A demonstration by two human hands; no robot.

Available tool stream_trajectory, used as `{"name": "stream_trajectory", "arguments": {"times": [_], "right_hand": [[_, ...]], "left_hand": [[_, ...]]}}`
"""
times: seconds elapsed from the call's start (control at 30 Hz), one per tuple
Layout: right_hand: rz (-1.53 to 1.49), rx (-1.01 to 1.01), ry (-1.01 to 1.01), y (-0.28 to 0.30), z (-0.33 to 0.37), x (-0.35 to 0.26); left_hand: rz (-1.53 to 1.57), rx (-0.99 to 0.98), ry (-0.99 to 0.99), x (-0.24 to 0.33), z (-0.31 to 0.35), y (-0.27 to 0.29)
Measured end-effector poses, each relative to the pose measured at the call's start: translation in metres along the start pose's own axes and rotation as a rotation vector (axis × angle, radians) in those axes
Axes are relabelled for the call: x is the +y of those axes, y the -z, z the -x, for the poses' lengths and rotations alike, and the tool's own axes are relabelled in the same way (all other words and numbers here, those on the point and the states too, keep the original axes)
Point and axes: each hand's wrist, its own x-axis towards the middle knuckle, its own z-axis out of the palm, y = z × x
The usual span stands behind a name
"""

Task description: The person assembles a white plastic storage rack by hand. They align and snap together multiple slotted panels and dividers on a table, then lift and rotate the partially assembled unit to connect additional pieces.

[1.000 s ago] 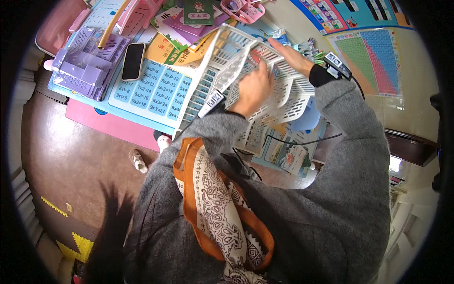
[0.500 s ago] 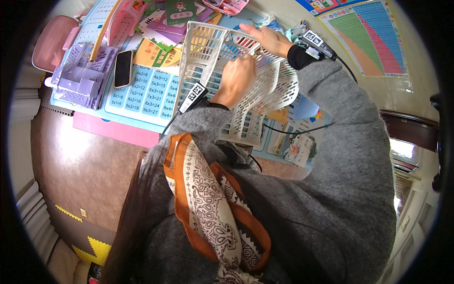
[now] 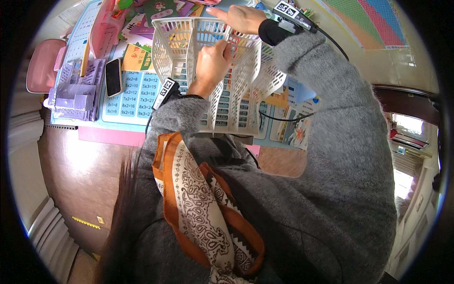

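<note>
Has the white rack (image 3: 244, 77) at the near edge of the desk (image 3: 108, 122), right of the phone (image 3: 113, 78); could tip or slip off, judging by that placing, if pressed unevenly; could bend or crack the slotted divider (image 3: 217, 102) if forced sideways; reaches forward with left hand (image 3: 212, 62), fingers curled at the divider's top, cannot tell whether pinching it; arches right forearm inward, with right hand (image 3: 242, 19) near the far rim (image 3: 182, 19), one digit stretched leftward, cannot tell whether gripping.
</note>
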Motion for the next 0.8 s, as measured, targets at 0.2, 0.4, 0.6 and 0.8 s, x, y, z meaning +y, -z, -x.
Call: {"name": "stream_trajectory", "arguments": {"times": [0.2,0.4,0.6,0.8], "right_hand": [[0.036,0.155,-0.032,-0.033,-0.026,0.007],[0.107,0.120,0.153,-0.012,-0.010,0.004],[-0.030,0.064,0.510,0.016,0.035,0.033],[-0.145,0.203,0.438,0.003,0.045,0.045]], "left_hand": [[-0.076,0.009,0.008,0.003,-0.001,0.000],[-0.164,-0.041,0.041,0.002,-0.003,0.002],[-0.240,-0.136,0.059,0.003,-0.006,0.003],[-0.264,-0.181,0.093,0.007,-0.007,0.005]]}}
